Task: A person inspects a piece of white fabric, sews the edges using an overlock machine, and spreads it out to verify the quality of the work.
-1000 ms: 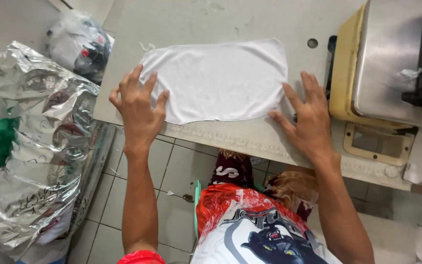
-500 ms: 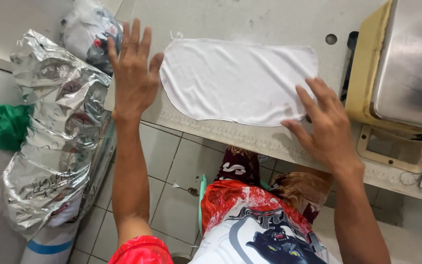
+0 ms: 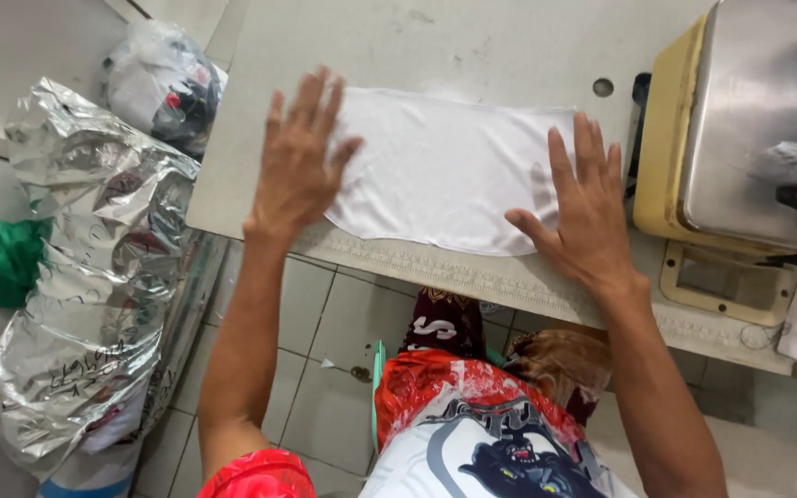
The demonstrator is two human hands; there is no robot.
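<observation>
Cloth (image 3: pixel 449 171) flat on table (image 3: pixel 472 46), between both hands; sewing machine (image 3: pixel 758 129) right, bag (image 3: pixel 85 277) left.

The left hand (image 3: pixel 299 166), which half a second ago hung off the worktop's (image 3: pixel 472 41) left edge clear of the white cloth (image 3: pixel 445 171), now lies flat on the cloth's left end. The right hand (image 3: pixel 583 217) has slid from the front edge up onto the cloth's right end, fingers spread.

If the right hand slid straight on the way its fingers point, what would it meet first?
The right hand lies flat on the white cloth's right end, fingers pointing away across the table. Beyond the cloth's far edge only bare tabletop shows; the small hole lies roughly in line.
</observation>
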